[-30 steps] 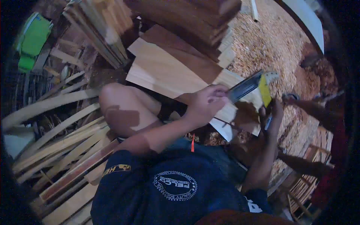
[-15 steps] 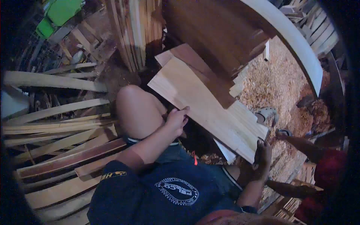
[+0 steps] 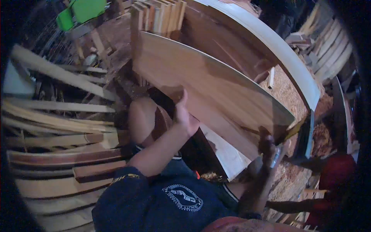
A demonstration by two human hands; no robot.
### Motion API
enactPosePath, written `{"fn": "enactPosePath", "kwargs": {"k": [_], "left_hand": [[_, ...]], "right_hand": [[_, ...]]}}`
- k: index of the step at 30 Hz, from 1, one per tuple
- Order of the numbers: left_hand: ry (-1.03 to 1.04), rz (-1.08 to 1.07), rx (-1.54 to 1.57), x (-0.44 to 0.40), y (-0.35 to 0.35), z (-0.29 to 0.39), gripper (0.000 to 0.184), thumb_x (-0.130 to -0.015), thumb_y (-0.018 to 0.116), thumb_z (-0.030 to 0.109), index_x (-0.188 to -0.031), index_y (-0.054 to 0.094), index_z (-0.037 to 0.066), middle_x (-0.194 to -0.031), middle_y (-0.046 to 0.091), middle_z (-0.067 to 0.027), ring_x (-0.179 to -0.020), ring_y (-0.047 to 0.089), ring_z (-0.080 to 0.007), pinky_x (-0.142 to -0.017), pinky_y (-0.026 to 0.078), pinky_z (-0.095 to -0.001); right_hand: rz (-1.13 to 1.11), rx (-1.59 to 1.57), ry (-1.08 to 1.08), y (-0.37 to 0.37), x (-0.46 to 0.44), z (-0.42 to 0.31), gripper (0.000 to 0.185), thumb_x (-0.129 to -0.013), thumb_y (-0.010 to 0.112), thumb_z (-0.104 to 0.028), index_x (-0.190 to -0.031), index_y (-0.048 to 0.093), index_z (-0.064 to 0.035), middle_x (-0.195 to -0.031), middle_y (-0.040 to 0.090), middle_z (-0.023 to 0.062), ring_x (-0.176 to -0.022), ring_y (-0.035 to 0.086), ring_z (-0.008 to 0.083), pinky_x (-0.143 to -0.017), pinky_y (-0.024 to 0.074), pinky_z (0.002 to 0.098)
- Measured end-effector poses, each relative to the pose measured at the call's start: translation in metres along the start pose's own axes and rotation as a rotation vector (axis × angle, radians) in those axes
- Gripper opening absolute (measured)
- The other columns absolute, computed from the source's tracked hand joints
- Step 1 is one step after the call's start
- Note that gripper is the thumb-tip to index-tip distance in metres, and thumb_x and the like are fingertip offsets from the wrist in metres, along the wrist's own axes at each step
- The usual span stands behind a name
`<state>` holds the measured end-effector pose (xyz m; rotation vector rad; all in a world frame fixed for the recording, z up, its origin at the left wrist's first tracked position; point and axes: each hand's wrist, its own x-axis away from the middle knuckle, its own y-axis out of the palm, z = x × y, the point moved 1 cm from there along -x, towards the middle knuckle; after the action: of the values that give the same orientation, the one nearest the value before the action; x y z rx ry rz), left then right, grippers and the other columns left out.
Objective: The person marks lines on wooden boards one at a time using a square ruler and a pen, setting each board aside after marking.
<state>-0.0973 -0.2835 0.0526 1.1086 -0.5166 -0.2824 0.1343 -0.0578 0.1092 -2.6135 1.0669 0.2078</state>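
The head view centres on a large wooden board (image 3: 212, 87), tilted with its broad face toward the wearer, spanning from beyond the left hand (image 3: 187, 120) to the right hand (image 3: 269, 149). A board this long probably wants 2 well-spaced supports, with the palms sharing the weight so that it neither twists nor drops at 1 end.

Past the board's upper edge, on the far side of both hands, a curved pale plank (image 3: 272, 42) arcs round; it seems wise to leave a gap between the 2, since a knock could dent an edge. To the left of the left hand lie curved slats (image 3: 58, 181), and beyond its fingers stands an upright stack of boards (image 3: 164, 17), close behind the board's far-left end, so that corner deserves watching.

Beneath the board's lower edge, between the hands, a pale flat piece (image 3: 228, 154) shows. Another person's red sleeve (image 3: 336, 174) is to the right of the right hand, so any swing that way calls for care.

The left hand is wide, its fingers raised in front of the board's face; whether it bears weight is unclear. The right hand is at the board's lower right end, too dark to tell how firmly it grips.
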Motion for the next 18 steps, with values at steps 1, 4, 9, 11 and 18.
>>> {"fn": "enactPosePath", "kwargs": {"k": [1,4,9,11,18], "left_hand": [[0.024,0.029,0.005,-0.003,0.006,0.014,0.061,-0.100,0.049,0.058,-0.141,0.050,0.013,-0.140,0.057,-0.0066,-0.130,0.051,-0.0271,-0.110,0.042,-0.0465],[0.095,0.065,0.020,-0.040,-0.016,0.058,0.072,-0.096,0.046,0.070,-0.140,0.050,0.013,-0.137,0.057,-0.0078,-0.131,0.050,-0.0290,-0.111,0.040,-0.0497],[0.265,-0.176,0.119,-0.096,-0.049,0.147,0.055,-0.099,0.051,0.057,-0.129,0.057,0.012,-0.120,0.063,-0.0086,-0.112,0.058,-0.0302,-0.096,0.049,-0.0490],[0.278,-0.130,0.114,-0.116,-0.064,0.181,0.052,-0.099,0.052,0.056,-0.127,0.057,0.012,-0.117,0.062,-0.0080,-0.109,0.058,-0.0290,-0.093,0.049,-0.0474],[0.267,0.126,0.047,-0.191,-0.138,0.261,0.044,-0.099,0.054,0.051,-0.118,0.058,0.012,-0.107,0.061,-0.0058,-0.098,0.057,-0.0248,-0.084,0.048,-0.0419]], "right_hand": [[-0.003,-0.003,-0.052,0.019,-0.010,-0.006,0.067,-0.082,0.080,-0.040,-0.126,0.052,0.0021,-0.107,0.062,0.0107,-0.086,0.058,0.0188,-0.073,0.0486,0.0352],[-0.120,0.020,-0.215,0.067,-0.033,-0.038,0.071,-0.077,0.086,-0.043,-0.123,0.057,0.0025,-0.109,0.065,0.0107,-0.096,0.062,0.0201,-0.084,0.0501,0.0351],[-0.150,-0.038,-0.080,0.086,-0.045,-0.051,0.049,-0.088,0.080,-0.031,-0.119,0.060,0.0015,-0.091,0.065,0.0054,-0.082,0.063,0.0130,-0.074,0.0484,0.0274],[-0.141,0.077,-0.078,0.078,-0.044,-0.038,0.047,-0.089,0.079,-0.032,-0.118,0.060,0.0003,-0.086,0.064,0.0038,-0.077,0.061,0.0117,-0.070,0.0466,0.0261],[-0.114,0.219,0.164,0.063,-0.015,0.007,0.038,-0.087,0.082,-0.028,-0.105,0.063,-0.0006,-0.086,0.065,0.0042,-0.079,0.060,0.0133,-0.074,0.0487,0.0299]]}}
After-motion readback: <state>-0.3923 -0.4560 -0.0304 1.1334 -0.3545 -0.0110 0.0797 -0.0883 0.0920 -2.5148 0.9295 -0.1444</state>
